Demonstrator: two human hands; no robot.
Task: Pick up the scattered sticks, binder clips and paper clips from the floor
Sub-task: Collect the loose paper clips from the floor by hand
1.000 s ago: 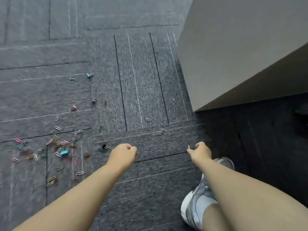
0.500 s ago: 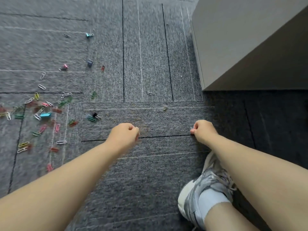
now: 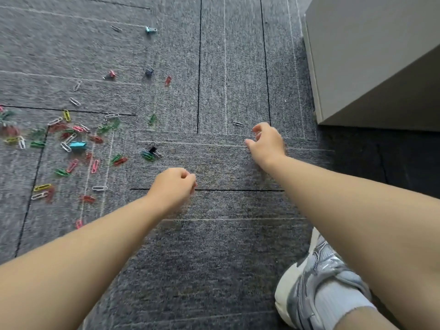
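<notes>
Several coloured paper clips lie scattered on the grey carpet at left, around a teal binder clip [image 3: 78, 145]. A black binder clip [image 3: 153, 151] lies with a blue-green paper clip, ahead and to the left of my left hand [image 3: 173, 184]. That hand is a closed fist above the carpet, and whatever is inside it is hidden. A lone silver paper clip [image 3: 238, 123] lies just left of my right hand [image 3: 266, 141], whose fingers are spread and curved with nothing visible in them. More binder clips lie farther off: blue [image 3: 149, 72], red [image 3: 110, 74] and teal [image 3: 151, 30]. No sticks are visible.
A large grey box-like cabinet [image 3: 369, 55] stands at the right, its corner close to my right hand. My grey sneaker and white sock [image 3: 316, 282] are at the lower right. Carpet tiles [image 3: 226, 246] with dark seams cover the floor.
My right hand has moved forward and its fingers have spread beside the silver paper clip. The left fist has stayed closed. The view has tilted down and closer to the floor.
</notes>
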